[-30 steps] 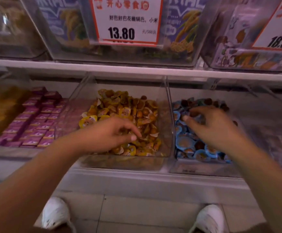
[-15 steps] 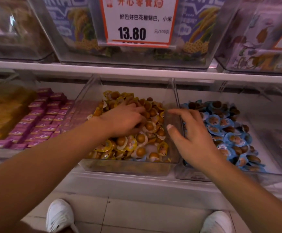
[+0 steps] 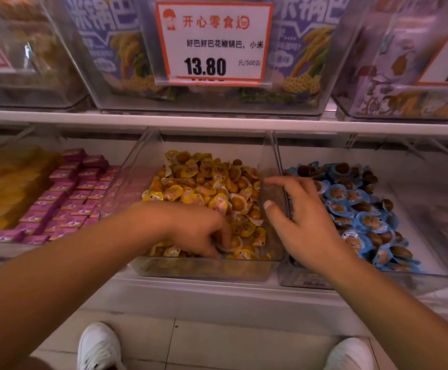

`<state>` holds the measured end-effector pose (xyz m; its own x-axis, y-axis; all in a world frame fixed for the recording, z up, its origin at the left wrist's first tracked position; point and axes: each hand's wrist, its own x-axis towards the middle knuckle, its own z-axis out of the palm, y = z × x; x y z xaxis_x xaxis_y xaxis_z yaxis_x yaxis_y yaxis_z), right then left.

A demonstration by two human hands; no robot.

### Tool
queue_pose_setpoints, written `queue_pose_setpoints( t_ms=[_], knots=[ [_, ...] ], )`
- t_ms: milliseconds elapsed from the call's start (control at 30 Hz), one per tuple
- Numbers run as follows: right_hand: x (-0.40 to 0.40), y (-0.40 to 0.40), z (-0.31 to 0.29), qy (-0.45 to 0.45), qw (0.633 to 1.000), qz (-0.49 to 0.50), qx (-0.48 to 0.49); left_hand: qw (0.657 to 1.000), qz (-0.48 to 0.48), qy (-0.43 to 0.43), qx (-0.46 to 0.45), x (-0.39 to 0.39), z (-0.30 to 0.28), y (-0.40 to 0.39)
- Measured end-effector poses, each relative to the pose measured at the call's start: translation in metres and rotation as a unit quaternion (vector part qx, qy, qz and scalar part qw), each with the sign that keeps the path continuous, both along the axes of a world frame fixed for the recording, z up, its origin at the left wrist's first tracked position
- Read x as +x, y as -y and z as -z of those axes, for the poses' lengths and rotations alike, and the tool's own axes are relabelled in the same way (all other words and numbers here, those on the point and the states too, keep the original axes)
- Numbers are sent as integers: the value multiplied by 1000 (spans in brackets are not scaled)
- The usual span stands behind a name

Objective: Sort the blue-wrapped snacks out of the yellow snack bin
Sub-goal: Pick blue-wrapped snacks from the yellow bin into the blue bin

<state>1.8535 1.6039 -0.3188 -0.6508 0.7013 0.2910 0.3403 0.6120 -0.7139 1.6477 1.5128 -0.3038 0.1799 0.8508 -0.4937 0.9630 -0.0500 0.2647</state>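
Since half a second ago our left hand (image 3: 199, 231) has slid from the middle of the yellow snack bin (image 3: 204, 271) down to its front edge, fingers curled into the yellow snacks (image 3: 217, 182); can't tell if it's pinching anything. Our right hand (image 3: 303, 222) stays over the clear wall between bins, fingers spread, holding nothing. Blue-wrapped snacks (image 3: 362, 209) sit in the blue snack bin (image 3: 431, 273) just beside it on the right; we don't spot any among the yellow ones. Pink boxes (image 3: 70, 198) on the left.
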Motion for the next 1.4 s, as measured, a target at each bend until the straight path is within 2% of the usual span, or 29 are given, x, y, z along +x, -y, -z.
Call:
queue_pose_setpoints(
  t_ms=[100,233,433,533,600,667,733,900,933,1033,1133,1233,1400],
  knots=[
    [0,0,0,3,1000,0,3,994,30,-97,26,-9,1,-2],
    [-1,-1,0,3,1000,0,6,992,30,-120,-5,-7,5,-3],
    [-1,-1,1,1,1000,3,9,997,-20,-10,-73,9,5,-13],
    [-2,-2,1,2,1000,4,9,992,-35,-90,-80,22,11,-22],
    [-2,-2,0,0,1000,4,12,982,-10,-164,-89,32,15,-27],
    [-1,-2,-2,0,1000,6,12,973,8,-193,-125,39,17,-28],
    [-1,-1,-3,0,1000,5,11,978,-16,-143,-149,39,13,-24],
    [-2,0,-5,8,1000,9,10,978,-108,79,-158,31,8,-18],
    [-2,1,-5,9,1000,10,11,974,-116,105,-163,29,9,-17],
    [-3,2,-6,11,1000,12,13,982,-93,100,-131,25,18,-17],
    [-3,2,-6,13,1000,15,11,976,-105,182,-54,26,29,-15],
    [-3,2,-5,14,1000,17,10,947,-164,274,11,22,32,-9],
    [-2,1,-4,28,999,12,8,858,-300,392,143,6,26,-11]
  ],
)
